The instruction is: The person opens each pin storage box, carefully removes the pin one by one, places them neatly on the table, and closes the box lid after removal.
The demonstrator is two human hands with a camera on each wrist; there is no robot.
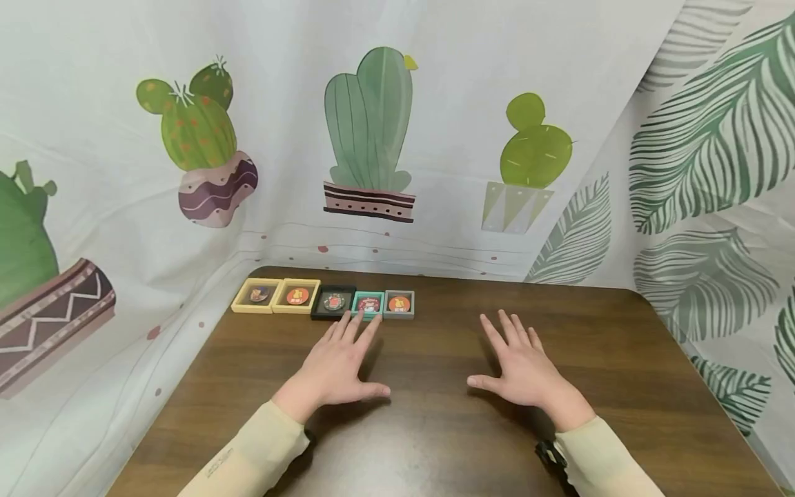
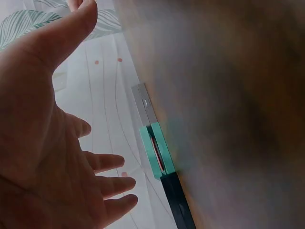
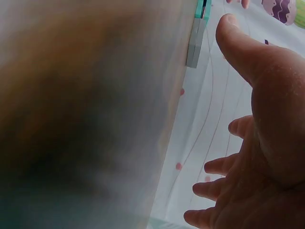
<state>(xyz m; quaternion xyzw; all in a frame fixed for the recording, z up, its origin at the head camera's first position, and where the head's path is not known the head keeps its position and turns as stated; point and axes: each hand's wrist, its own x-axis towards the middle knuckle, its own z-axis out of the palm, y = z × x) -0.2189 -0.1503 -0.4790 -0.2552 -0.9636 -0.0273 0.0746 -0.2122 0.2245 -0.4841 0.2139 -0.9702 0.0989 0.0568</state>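
Along the table's far left edge stands a row of small square frames, each with a round badge inside. From the left come two yellow frames side by side, a black frame, a teal frame and a grey frame. My left hand hovers over the table with straight, spread fingers, and its fingertips overlap the black and teal frames in the head view. To the right, my right hand is likewise spread palm down, holding nothing. In the left wrist view, the teal frame shows beyond the fingers.
The dark brown wooden table has rounded far corners. Behind it hangs a white curtain printed with potted cacti, and on the right is leaf-patterned cloth. Dark bands show at both cuffs.
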